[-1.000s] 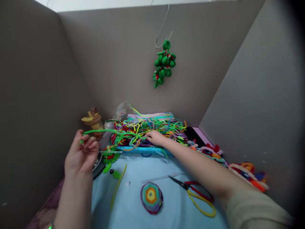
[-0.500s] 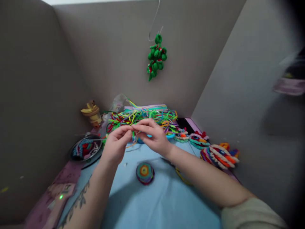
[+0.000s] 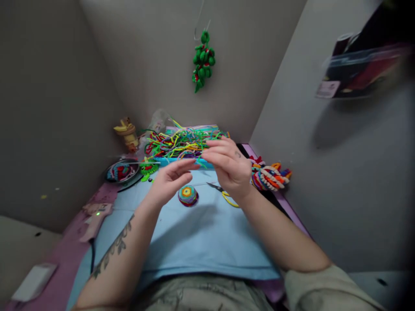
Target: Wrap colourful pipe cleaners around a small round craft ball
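My left hand (image 3: 175,180) is raised over the blue cloth, its thumb and fingers apart, with nothing visible between them. Close by on the right, my right hand (image 3: 231,166) has its fingers bent together. A short green pipe cleaner (image 3: 201,163) shows at its fingertips, though the thumb is hidden behind the hand. Below and between the hands, a round multicoloured ball (image 3: 188,195) with ringed colours sits on the cloth. Scissors with yellow handles (image 3: 229,198) lie under my right hand, partly covered by it.
A blue tray (image 3: 165,161) heaped with pipe cleaners stands at the back. At left are a dark round dish (image 3: 108,176), a green fuzzy figure (image 3: 149,167) and a pink glue gun (image 3: 97,221). Colourful fuzzy pieces (image 3: 270,176) lie right. A green ornament (image 3: 203,60) hangs on the wall.
My hands have come apart from where their fingertips met, and the left one has opened. The camera view has shifted, bringing the scissors and the cloth's front edge into sight.
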### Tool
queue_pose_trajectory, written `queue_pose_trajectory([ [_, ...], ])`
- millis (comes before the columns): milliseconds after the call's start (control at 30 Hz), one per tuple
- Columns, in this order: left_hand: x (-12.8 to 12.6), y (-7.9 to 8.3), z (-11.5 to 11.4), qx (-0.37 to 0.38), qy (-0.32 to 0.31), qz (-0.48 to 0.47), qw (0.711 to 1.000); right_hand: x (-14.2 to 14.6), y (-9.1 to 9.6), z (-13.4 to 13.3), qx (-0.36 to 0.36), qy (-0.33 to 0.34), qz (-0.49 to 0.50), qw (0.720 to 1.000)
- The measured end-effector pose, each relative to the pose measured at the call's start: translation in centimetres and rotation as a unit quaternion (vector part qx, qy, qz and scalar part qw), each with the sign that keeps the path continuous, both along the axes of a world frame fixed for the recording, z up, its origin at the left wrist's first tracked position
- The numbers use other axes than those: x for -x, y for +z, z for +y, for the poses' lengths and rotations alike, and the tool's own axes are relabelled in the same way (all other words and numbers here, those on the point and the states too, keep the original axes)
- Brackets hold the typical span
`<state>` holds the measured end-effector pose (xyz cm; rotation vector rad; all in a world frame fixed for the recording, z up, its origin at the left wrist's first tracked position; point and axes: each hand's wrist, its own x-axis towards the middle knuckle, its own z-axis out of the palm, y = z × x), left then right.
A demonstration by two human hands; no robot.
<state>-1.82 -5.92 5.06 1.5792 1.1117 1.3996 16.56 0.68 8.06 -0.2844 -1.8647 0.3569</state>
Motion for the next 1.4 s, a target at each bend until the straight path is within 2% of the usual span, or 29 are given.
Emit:
queue_pose_trajectory([
  [33,0.4,-1.5,-0.1,0.006,0.022,0.085,0.996,-0.3,-0.3,-0.3,0.011,0.002,0.001,1.0],
  [100,1.1,-4.4,0.1,0.054,0.045,0.236,0.969,-0.4,-1.5,-0.8,0.055,0.013,0.003,0.998],
  [167,1.5,-6.8,0.5,0.106,0.033,0.324,0.939,-0.1,-3.4,-1.0,0.112,0.033,-0.045,0.992],
  [200,1.5,-7.6,0.8,0.1,0.028,0.34,0.935,0.2,-4.6,-0.9,0.143,0.042,-0.088,0.985],
  [267,1.6,-8.5,1.2,0.089,0.025,0.323,0.942,0.8,-7.0,-0.7,0.221,0.057,-0.161,0.96],
  [300,1.6,-8.5,1.4,0.085,0.048,0.295,0.951,1.1,-8.2,-0.6,0.265,0.056,-0.176,0.946],
  [400,1.4,-8.0,1.4,0.091,0.139,0.158,0.973,1.6,-10.8,-0.2,0.383,0.062,-0.158,0.908],
  [467,1.1,-7.7,1.2,0.109,0.161,0.065,0.979,1.7,-11.6,-0.2,0.428,0.078,-0.126,0.891],
  [533,0.5,-7.7,1.0,0.125,0.138,0.004,0.982,1.7,-11.9,-0.3,0.43,0.083,-0.1,0.893],
  [600,-0.2,-8.1,0.8,0.126,0.119,-0.02,0.985,1.7,-12.1,-0.4,0.397,0.06,-0.083,0.912],
  [667,-0.8,-8.6,0.6,0.114,0.118,-0.021,0.986,1.6,-12.3,-0.6,0.361,0.027,-0.066,0.93],
  [733,-1.2,-9.1,0.5,0.107,0.115,-0.017,0.987,1.5,-12.4,-0.7,0.35,0.012,-0.052,0.935],
  [867,-1.4,-10.1,0.6,0.096,0.086,-0.002,0.992,1.6,-12.4,-1.2,0.341,0.03,-0.047,0.939],
  [967,-1.3,-10.8,0.8,0.036,0.117,0.063,0.991,1.7,-12.3,-1.5,0.33,0.035,-0.045,0.942],
  [1100,-1.2,-11.0,0.8,-0.055,0.158,0.188,0.968,1.8,-12.4,-1.7,0.341,0.001,-0.046,0.939],
  [1233,-1.1,-10.9,0.7,-0.092,0.147,0.267,0.948,1.9,-12.4,-1.8,0.349,-0.013,-0.033,0.936],
  [1400,-1.2,-11.3,0.7,-0.118,0.143,0.314,0.931,2.0,-12.5,-1.7,0.316,-0.033,-0.034,0.948],
])
